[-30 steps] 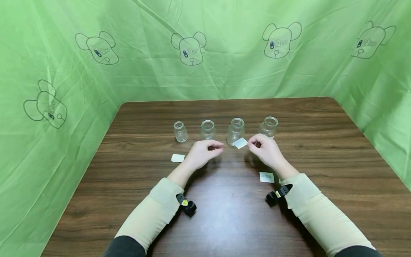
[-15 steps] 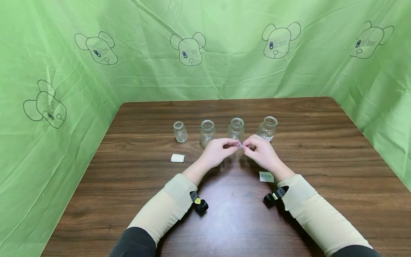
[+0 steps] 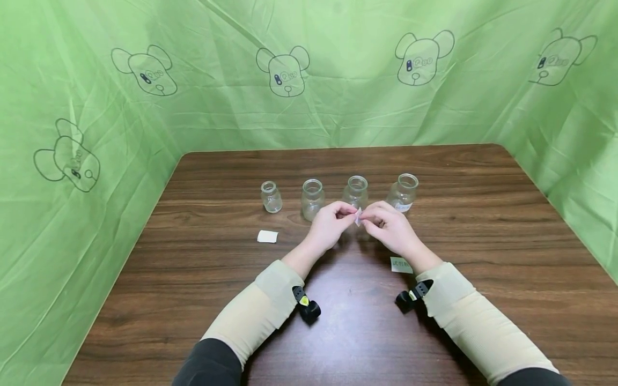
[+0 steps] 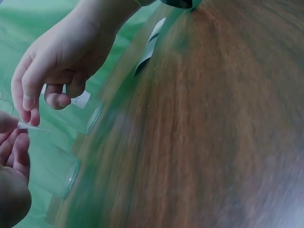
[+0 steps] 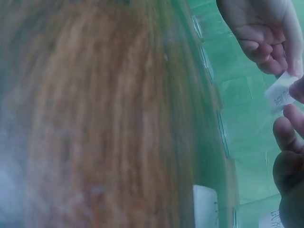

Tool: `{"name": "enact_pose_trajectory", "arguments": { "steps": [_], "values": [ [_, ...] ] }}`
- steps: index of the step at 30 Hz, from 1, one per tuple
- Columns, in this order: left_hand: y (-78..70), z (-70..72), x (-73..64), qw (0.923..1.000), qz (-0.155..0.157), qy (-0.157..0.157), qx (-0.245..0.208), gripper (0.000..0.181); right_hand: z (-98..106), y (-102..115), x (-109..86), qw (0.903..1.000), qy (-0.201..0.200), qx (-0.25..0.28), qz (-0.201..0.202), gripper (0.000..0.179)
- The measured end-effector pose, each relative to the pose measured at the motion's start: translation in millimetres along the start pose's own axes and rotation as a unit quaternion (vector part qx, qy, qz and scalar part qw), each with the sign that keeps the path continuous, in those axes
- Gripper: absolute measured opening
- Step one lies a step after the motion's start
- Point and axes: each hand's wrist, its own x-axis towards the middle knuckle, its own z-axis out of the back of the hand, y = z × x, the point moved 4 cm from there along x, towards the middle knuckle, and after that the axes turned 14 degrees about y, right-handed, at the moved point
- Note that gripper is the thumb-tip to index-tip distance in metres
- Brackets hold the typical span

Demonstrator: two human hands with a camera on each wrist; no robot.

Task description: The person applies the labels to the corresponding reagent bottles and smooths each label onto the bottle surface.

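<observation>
A small white label with dark writing (image 5: 279, 95) is pinched between both hands, close in front of the third glass jar from the left (image 3: 357, 185). My left hand (image 3: 328, 225) holds one side of it with thumb and index finger. On the other side, the fingertips of my right hand (image 3: 390, 228) grip it too. The rightmost jar (image 3: 404, 190), just behind the right hand, carries a white label (image 3: 402, 207) low on its front. In the left wrist view the held label (image 4: 29, 127) shows nearly edge-on.
Two more glass jars, a small one (image 3: 271, 199) and a larger one (image 3: 313, 199), complete the row on the left. One blank-looking white label (image 3: 267, 236) lies on the wooden table (image 3: 193, 300); another, with writing (image 3: 399, 265), lies by the right wrist. Green cloth (image 3: 338, 118) surrounds the table.
My left hand has moved right and taken hold of the label that my right hand carried. The right hand has shifted slightly left, and the label has turned more edge-on.
</observation>
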Motion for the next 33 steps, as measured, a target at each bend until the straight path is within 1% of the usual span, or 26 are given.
{"name": "enact_pose_trajectory", "arguments": {
  "steps": [3, 6, 8, 10, 12, 13, 15, 17, 19, 25, 28, 33],
  "values": [
    [1.0, 0.0, 0.5, 0.9994, 0.000, -0.033, -0.010, 0.011, 1, -3, -1.2, 0.9991, -0.006, -0.001, -0.041, 0.011],
    [1.5, 0.5, 1.0, 0.9968, -0.005, -0.065, -0.046, 0.011, 1, -8, -1.6, 0.9933, -0.006, 0.021, -0.113, 0.007],
    [1.6, 0.8, 1.2, 0.9941, -0.007, -0.083, -0.069, 0.011, 0, -13, -1.9, 0.9846, 0.000, 0.059, -0.165, 0.010],
    [1.8, 0.6, 1.6, 0.9922, -0.009, -0.093, -0.082, 0.011, -1, -17, -1.7, 0.9721, 0.009, 0.103, -0.211, 0.015],
    [2.1, 0.0, 2.2, 0.9913, -0.008, -0.097, -0.088, 0.011, -2, -20, -2.0, 0.9605, 0.016, 0.141, -0.240, 0.021],
    [2.4, -0.5, 2.7, 0.9912, -0.008, -0.096, -0.090, 0.011, -2, -20, -2.0, 0.9565, 0.016, 0.154, -0.247, 0.023],
    [3.2, -1.4, 3.5, 0.9913, -0.007, -0.093, -0.092, 0.011, -1, -20, -1.6, 0.9532, 0.013, 0.166, -0.252, 0.024],
    [4.4, -2.1, 4.4, 0.9922, -0.003, -0.089, -0.088, 0.012, 0, -20, -1.4, 0.9538, 0.005, 0.167, -0.250, 0.024],
    [5.3, -2.4, 4.8, 0.9936, 0.001, -0.082, -0.078, 0.012, 2, -20, -1.0, 0.9573, -0.003, 0.157, -0.243, 0.022],
    [6.3, -1.9, 6.6, 0.9978, 0.007, -0.059, -0.029, 0.010, 5, -19, 0.2, 0.9693, -0.017, 0.109, -0.220, 0.014],
    [6.8, -1.5, 7.2, 0.9985, 0.006, -0.055, -0.005, 0.009, 5, -19, 1.2, 0.9755, -0.022, 0.082, -0.203, 0.010],
    [9.5, -1.5, 8.0, 0.9971, 0.003, -0.054, 0.054, 0.011, 5, -20, 4.0, 0.9850, -0.021, 0.020, -0.170, 0.006]
  ]
}}
